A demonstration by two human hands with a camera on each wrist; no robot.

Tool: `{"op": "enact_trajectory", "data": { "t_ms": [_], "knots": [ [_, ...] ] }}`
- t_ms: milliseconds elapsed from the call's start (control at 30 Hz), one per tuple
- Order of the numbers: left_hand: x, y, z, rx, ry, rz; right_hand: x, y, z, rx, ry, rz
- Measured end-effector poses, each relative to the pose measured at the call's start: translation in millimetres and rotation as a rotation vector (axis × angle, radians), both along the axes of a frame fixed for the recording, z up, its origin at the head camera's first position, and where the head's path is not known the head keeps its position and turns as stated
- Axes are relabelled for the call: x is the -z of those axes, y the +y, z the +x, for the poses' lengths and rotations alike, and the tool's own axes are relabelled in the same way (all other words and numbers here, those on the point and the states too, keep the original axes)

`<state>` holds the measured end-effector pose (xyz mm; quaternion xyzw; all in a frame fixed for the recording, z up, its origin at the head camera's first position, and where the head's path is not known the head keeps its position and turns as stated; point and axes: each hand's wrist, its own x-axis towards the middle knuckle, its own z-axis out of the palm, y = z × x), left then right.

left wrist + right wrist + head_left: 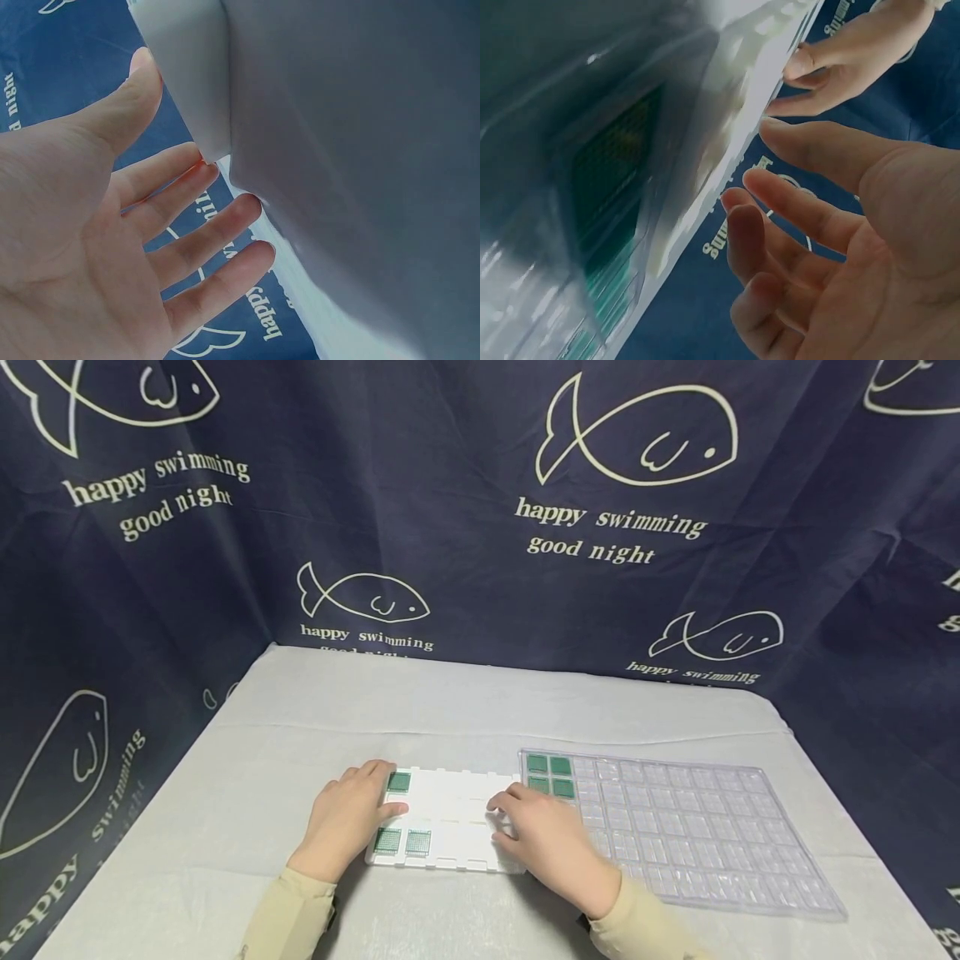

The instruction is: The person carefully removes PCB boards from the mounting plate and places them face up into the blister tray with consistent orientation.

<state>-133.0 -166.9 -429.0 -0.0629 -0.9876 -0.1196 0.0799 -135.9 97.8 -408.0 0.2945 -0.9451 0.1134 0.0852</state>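
Observation:
A white slotted tray (pixel 450 797) lies on the table with 3 small green perforated circuit boards on it. One board (pixel 399 782) sits in the far left corner; another (pixel 387 841) and a third (pixel 418 842) lie along the near side. My left hand (pixel 348 818) rests at the tray's left edge, thumb over the top; in the left wrist view its fingers (pixel 217 225) look nearly straight. Above the tray's right end hovers my right hand (pixel 555 839), fingers loosely bent, thumb apart. Nothing shows between its fingertips in the right wrist view.
A clear plastic compartment tray (pixel 697 827) lies to the right, close against the white tray. Several green boards (pixel 560 766) fill its far left compartments. The white tabletop (pixel 420 702) meets a dark blue fish-print curtain (pixel 480 527) at the back and sides.

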Motion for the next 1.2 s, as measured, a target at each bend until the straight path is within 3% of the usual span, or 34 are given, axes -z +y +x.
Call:
{"op": "enact_trajectory", "data": {
  "t_ms": [667,933,1200],
  "knots": [
    [-2.1,-0.4,0.5,-0.001,-0.008,0.004,1.1,-38.2,3.3,-0.092,0.042,0.045],
    [-2.3,-0.1,0.5,0.004,0.002,-0.003,-3.5,-58.3,5.2,-0.117,0.046,0.099],
    [-0.5,-0.8,-0.4,0.001,-0.005,-0.003,1.8,-76.3,5.6,-0.134,0.055,0.165]
  ]
}}
